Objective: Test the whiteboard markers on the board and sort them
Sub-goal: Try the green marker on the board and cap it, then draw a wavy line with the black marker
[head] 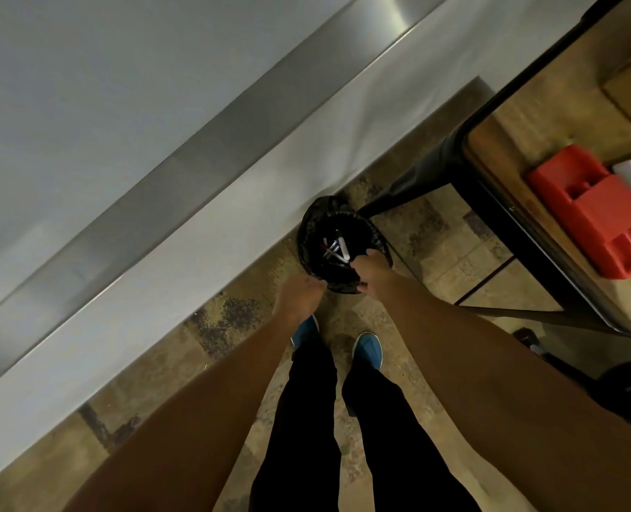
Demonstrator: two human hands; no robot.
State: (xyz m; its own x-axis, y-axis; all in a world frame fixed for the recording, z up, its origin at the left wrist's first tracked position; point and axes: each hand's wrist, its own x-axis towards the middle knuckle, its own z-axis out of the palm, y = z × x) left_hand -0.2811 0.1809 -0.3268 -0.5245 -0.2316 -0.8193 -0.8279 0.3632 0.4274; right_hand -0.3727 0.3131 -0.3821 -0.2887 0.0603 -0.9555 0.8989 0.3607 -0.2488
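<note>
At frame centre we see our left hand [299, 295] and right hand [371, 267] pinching the crinkled black liner of a round bin [308, 230] holding markers [336, 249]; a red plastic block [594, 212] sits right.

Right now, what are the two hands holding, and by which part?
Both hands grip the near rim of the black bag lining the small bin: left hand at the rim's left, right hand at its right. Discarded markers lie inside.

bin liner [308, 230]: crinkled glossy plastic | tray [598, 212]: matt plastic | table [535, 105]: wood
</note>
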